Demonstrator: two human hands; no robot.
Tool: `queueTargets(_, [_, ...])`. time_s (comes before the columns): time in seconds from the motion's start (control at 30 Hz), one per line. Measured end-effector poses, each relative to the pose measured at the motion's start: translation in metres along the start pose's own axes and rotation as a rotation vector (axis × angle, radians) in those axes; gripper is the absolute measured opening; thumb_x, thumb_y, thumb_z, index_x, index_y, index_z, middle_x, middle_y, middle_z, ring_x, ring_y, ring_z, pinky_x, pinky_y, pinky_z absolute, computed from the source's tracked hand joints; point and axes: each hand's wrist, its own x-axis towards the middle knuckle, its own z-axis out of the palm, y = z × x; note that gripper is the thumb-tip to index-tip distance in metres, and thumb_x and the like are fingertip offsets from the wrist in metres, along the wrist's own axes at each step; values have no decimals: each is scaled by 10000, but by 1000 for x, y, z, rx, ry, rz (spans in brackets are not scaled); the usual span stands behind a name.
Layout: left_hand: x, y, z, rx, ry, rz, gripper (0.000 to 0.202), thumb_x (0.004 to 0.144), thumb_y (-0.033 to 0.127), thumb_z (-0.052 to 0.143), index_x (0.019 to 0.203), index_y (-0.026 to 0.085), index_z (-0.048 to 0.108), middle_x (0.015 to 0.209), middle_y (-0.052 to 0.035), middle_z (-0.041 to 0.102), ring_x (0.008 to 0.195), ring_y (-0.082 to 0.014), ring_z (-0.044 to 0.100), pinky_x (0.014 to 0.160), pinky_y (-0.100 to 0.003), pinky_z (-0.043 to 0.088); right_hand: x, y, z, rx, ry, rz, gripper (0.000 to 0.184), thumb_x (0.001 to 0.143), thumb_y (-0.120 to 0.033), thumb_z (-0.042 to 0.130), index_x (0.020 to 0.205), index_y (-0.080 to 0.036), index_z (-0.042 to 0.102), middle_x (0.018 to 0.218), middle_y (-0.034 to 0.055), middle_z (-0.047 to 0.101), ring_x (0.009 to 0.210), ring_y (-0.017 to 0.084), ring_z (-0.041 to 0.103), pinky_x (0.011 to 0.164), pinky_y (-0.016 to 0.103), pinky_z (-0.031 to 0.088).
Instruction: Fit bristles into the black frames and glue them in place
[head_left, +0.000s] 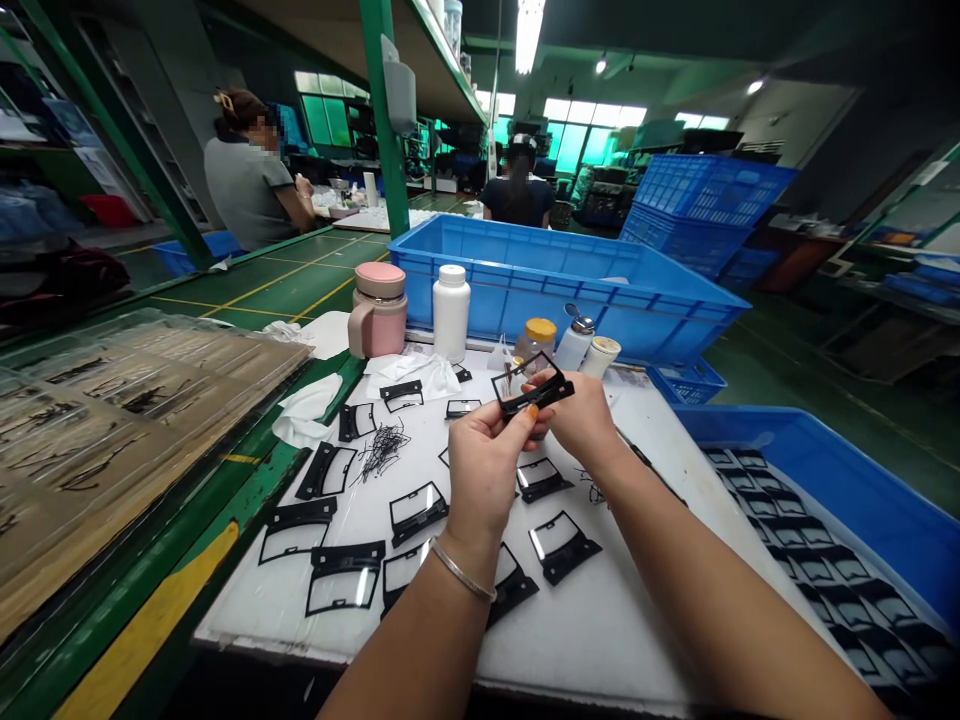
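Two hands pinching one black-framed clear panel above a white work mat.

Left hand (486,465) and right hand (581,415) both grip the panel (531,385) by its edges; loose panels (561,545) lie beneath them, a yellow-capped jar (536,340) just beyond.

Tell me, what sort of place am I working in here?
Most likely a factory assembly line. Both hands, left hand and right hand, hold a black framed part over a white mat strewn with identical parts, with blue crates and seated co-workers nearby.

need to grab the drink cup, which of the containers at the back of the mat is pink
The pink cup, leftmost in the row, beside the white bottle; it alone has a handle.
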Motion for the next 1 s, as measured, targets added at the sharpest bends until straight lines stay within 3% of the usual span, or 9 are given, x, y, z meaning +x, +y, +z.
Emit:
queueTargets(0.17, [0,1,0,19,-6,-1,206,801,268,660,920,111,720,865,-97,740,716,-126,652,603,-201,485,-3,-2,-2,68,85,-9,103,725,-165,585,740,-191,683,667,15,677,617,174,592,561,263,404])
queueTargets(0.37, [0,-3,-1,49,-28,-19,220,811,280,646,938,113,710,895,-109,741,798,-157,669,631,-214,492,-16,-1,-33,428,455,22,117,813,-284,631,813,-171,663,667,2,641,488,112,517,476,240,408])
queueTargets(0.5, [-1,-4,0,82,-51,-24,223,802,293,652,922,116,715,904,-111,742,799,-163,665,626,-224,489,-26,4,-59,702,715,15,36,798,-217,648,786,-184,654,667,8,639,463,104,481,435,233,366])
queueTargets(0.57, [-2,-4,1,122,-77,-31,230,804,291,647,927,109,715,908,-117,741,795,-166,662,618,-227,484,-30,3,-68,862,772,19,36,785,-181,643,753,-192,652,663,17,633,455,106,466,413,235,344])
queueTargets(0.7, [-3,-5,4,198,-134,-57,222,815,284,632,919,104,713,901,-114,741,811,-172,664,612,-220,483,-40,-9,-69,1033,654,39,57,801,-175,629,753,-189,657,678,26,625,450,94,449,399,223,331])
queueTargets(0.87, [-4,-6,6,218,-166,-54,215,820,282,626,916,113,718,897,-109,741,815,-176,662,618,-223,483,-48,-19,-53,971,460,66,46,836,-207,634,819,-172,659,691,16,639,476,82,492,454,211,365])
queueTargets(1.0, [-4,-6,6,214,-170,-65,215,812,280,634,917,113,720,892,-111,741,805,-176,659,612,-223,480,-50,-16,-49,940,428,87,62,837,-236,643,820,-179,659,697,17,648,483,86,505,454,205,362])
